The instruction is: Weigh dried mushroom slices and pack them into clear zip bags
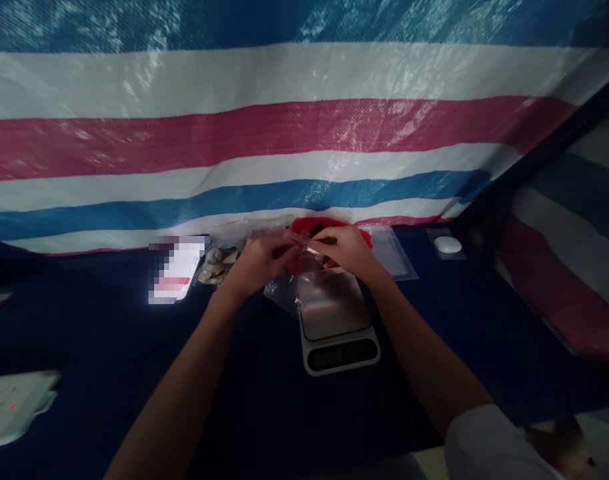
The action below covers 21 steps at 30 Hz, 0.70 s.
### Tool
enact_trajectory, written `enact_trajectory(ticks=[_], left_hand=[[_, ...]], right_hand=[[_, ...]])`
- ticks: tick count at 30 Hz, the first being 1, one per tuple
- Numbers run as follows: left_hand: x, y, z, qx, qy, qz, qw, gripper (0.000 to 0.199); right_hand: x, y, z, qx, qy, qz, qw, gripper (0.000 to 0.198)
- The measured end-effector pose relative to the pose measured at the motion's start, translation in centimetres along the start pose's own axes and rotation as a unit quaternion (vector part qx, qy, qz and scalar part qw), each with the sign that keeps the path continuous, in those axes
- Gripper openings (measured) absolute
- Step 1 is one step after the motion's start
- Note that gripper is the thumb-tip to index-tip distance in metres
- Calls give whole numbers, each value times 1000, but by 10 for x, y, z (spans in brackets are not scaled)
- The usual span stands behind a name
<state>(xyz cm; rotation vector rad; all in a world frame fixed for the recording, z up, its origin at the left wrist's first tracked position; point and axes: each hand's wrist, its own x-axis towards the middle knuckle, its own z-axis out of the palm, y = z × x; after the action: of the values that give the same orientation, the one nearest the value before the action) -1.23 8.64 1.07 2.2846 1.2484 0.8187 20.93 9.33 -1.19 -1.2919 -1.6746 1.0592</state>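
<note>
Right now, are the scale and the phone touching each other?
Apart. The head view shows it: the scale lies well to the right of the phone, with blue table visible between.

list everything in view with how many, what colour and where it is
Striped sheet: count unclear, blue, white and red, behind the table
Table: 1, dark blue, under the things
Scale: 1, white with dark display, in front of the hands
Held bag: 1, clear, between the hands
Crumpled plastic: count unclear, clear, left of the scale
Red item: 1, red, behind the hands
Filled bag: 1, clear with brownish pieces, left of the hands
Phone: 1, bright screen, further left
Flat bags: count unclear, clear, right of the hands
Oval object: 1, white, far right
Device: 1, whitish, left edge
Sleeve: 1, pale, lower right
Left hand: 1, bare, on the held bag
Right hand: 1, bare, same bag
</note>
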Motion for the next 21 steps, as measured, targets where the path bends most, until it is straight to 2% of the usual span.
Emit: enact_trajectory(ticks=[4,9,12,16,21], left_hand=[[3,5,10,-71,10,-118,990,38],[4,5,9,-256,-30,-242,936,36],[3,3,8,-293,-42,-264,918,28],[1,-1,8,-321,-53,-253,911,27],[1,-1,9,-343,-66,-242,905,28]], right_hand=[[-3,-7,-2,-66,-17,-66,995,17],[-8,-18,-4,-112,-63,-96,987,13],[-10,-20,-2,-121,-74,-78,987,17],[-9,-16,-1,-39,-92,-22,995,27],[-5,-8,-1,28,-86,9,996,17]])
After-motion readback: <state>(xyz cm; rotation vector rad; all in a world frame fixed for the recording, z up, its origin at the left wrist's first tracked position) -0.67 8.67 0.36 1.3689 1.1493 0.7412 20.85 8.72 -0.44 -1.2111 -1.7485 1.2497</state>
